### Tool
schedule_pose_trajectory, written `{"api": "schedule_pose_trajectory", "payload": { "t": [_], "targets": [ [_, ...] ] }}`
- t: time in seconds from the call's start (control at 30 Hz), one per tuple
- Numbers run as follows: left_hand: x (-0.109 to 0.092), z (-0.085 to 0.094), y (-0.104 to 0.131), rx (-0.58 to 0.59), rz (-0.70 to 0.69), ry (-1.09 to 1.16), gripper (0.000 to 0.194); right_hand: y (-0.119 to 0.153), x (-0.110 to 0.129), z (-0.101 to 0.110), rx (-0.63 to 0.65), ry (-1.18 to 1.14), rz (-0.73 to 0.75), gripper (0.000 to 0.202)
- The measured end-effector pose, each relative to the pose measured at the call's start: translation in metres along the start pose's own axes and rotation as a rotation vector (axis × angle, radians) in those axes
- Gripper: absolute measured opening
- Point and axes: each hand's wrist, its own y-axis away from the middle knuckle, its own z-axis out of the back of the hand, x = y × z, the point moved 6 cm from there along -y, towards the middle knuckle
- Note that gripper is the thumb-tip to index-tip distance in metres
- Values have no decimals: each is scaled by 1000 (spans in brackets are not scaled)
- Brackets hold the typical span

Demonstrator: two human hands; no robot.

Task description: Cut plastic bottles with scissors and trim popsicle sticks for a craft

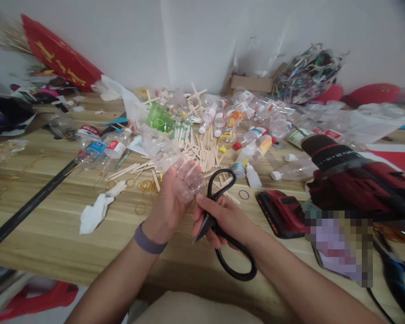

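Left hand: the left hand (172, 191) is partly closed, palm and fingers curved round a clear plastic bottle; a purple band (150, 239) sits at the wrist.
Bottle: the clear plastic bottle (191, 180) is held above the surface (121, 252), slanting away from the person, its near end by the right thumb.
Right hand: the right hand (219, 218) is curled closed around the middle of a pair of scissors, thumb on top; I can't tell whether the thumb touches the bottle.
Scissors: the black scissors (208, 221) point down and to the left, one loop above the hand, the other below.
Just beyond the hands: wooden sticks (207, 150) lie heaped, with rubber bands (148, 186) near the left hand.
Off to the right: a red battery (279, 213) lies near a red drill (361, 175).
Left side: a crumpled white tissue (96, 213) lies on the wood.
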Motion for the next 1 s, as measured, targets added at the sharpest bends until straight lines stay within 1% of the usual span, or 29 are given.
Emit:
{"api": "schedule_pose_trajectory", "payload": {
  "t": [0.07, 0.1, 0.13, 0.17, 0.2, 0.23, 0.33, 0.37, 0.4, 0.43, 0.5, 0.57, 0.67, 0.7, 0.73, 0.77, 0.83, 0.87, 0.9, 0.93, 1.0],
  "targets": [
    [-2, -3, -2, 87, 12, 6, 36, -2, -8, -16, 85, -345, -92, 56],
    [-3, -4, -4, 121, 5, -1, 39, -2, -9, -22, 104, -478, -118, 56],
    [-4, -5, -5, 150, -3, -12, 43, -2, -9, -24, 109, -539, -126, 56],
    [-5, -5, -7, 169, -6, -24, 46, -2, -8, -24, 95, -499, -111, 56],
    [-6, -4, -9, 178, 5, -38, 48, -2, -5, -19, 59, -386, -80, 55],
    [-6, -3, -10, 173, 28, -55, 48, -1, -1, -12, 1, -211, -36, 53],
    [-8, 2, -10, 122, 99, -115, 42, 6, 18, 10, -179, 597, 138, 38],
    [-11, 2, -10, 115, 98, -133, 41, 8, 23, 14, -199, 830, 181, 32],
    [-13, 1, -8, 119, 97, -146, 41, 10, 26, 15, -197, 1003, 208, 24],
    [-14, -1, -6, 126, 99, -154, 39, 11, 28, 16, -186, 1109, 221, 18],
    [-15, -5, -3, 104, 102, -156, 30, 13, 31, 17, -172, 1175, 225, 15],
    [-14, -7, 0, 15, 64, -150, 27, 13, 33, 14, -159, 1218, 235, 19],
    [-13, -8, 4, -144, -36, -166, 31, 10, 30, 6, -156, 1201, 250, 17],
    [-11, -8, 6, -175, -44, -167, 31, 9, 27, 3, -163, 1150, 253, 17],
    [-9, -9, 6, -192, -44, -162, 31, 7, 23, 1, -167, 1022, 241, 22],
    [-7, -9, 7, -193, -41, -152, 32, 6, 16, -1, -155, 812, 206, 31],
    [-6, -11, 7, -161, -44, -132, 35, 3, -2, -7, -89, 220, 77, 48],
    [-6, -12, 8, -137, -51, -126, 37, 2, -11, -13, -49, -89, 1, 52],
    [-7, -13, 8, -110, -54, -119, 39, 3, -17, -20, -7, -347, -69, 54],
    [-8, -15, 8, -80, -47, -108, 40, 4, -21, -27, 36, -524, -121, 54],
    [-10, -20, 9, -14, -13, -78, 42, 7, -22, -36, 97, -733, -167, 53]
  ]
}}
